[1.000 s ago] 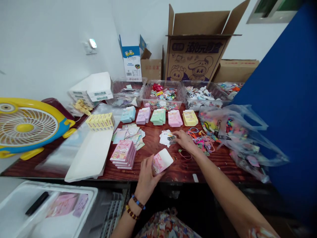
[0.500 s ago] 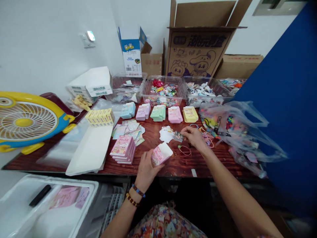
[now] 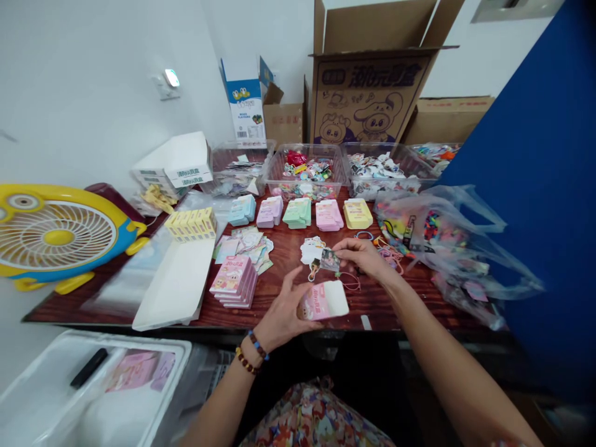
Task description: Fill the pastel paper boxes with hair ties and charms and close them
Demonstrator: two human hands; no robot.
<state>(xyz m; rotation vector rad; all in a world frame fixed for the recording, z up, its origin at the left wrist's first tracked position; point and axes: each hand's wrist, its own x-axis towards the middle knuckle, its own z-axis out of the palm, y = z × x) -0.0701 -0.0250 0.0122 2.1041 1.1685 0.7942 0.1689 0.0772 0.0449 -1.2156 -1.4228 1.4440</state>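
Observation:
My left hand (image 3: 285,308) grips a small pink carton (image 3: 322,300) just above the table's front edge, its white-lined open end turned to the right. Between the thumb and fingers of my right hand (image 3: 361,256) is a small shiny picture card (image 3: 330,260), above and slightly right of the carton. A brown-and-black cut-out sticker (image 3: 314,269) shows just left of that card, beside a small pile of white cut-out stickers (image 3: 311,249). A thin pink hair tie (image 3: 350,282) lies under my right hand. Stacked pink boxes (image 3: 233,282) stand left of my left hand.
Folded cartons (image 3: 298,213) in several colours line the table, before clear bins (image 3: 307,180) of trinkets. A plastic bag (image 3: 433,230) lies right, beside a blue panel (image 3: 526,205). A yellow fan (image 3: 58,233) and a white tray (image 3: 179,276) stand left.
My left hand has moved right with the pink carton, whose opening now faces more to the right. The picture card has shifted slightly left and down in my right hand. The brown-and-black sticker now shows.

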